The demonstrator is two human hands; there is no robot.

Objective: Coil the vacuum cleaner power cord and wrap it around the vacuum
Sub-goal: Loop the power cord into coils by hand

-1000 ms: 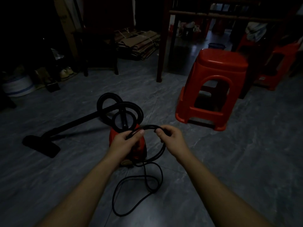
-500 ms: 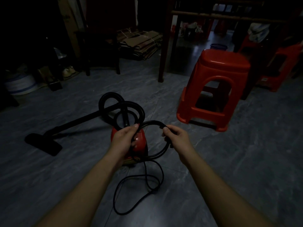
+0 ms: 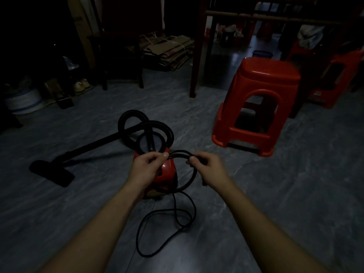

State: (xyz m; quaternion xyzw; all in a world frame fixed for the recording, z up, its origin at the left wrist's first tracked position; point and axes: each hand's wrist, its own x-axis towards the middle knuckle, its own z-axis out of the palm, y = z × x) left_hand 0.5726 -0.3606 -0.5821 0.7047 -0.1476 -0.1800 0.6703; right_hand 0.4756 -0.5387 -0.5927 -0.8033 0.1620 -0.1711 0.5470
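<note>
Both hands, the left hand (image 3: 145,169) and right hand (image 3: 206,168), pinched round loops of the smooth black power cord (image 3: 180,153) above the glossy red vacuum (image 3: 167,172); slack curled on the grey stone-patterned floor (image 3: 275,194).

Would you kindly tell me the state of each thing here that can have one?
cord: partly coiled, loops held in both hands, rest loose on floor.
left hand: pinches the cord.
right hand: holds the cord.
vacuum: on floor, cord not yet wrapped round it.
hose: looped over the vacuum.
stool: upright.
</note>
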